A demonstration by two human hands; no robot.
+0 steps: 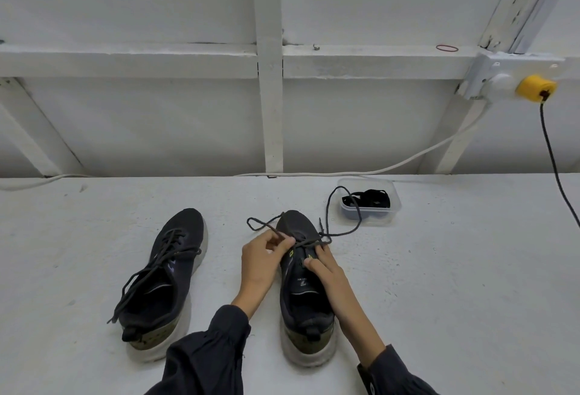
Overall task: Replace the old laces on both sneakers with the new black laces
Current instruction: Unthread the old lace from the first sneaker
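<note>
The right sneaker [306, 310] stands near centre on the worktop [455, 284], its old lace [309, 244] nearly all unthreaded. The left hand [262, 261] has a pinching grip on that lace above the lowest eyelets. The right hand [329, 272] lies on the upper; its grip I cannot tell. The left sneaker [169, 278], laced, stands left. Far right, a clear plastic tub [370, 217] holds the new black laces [373, 200].

Single head-worn wide-angle camera faces forward and down, close above.
</note>
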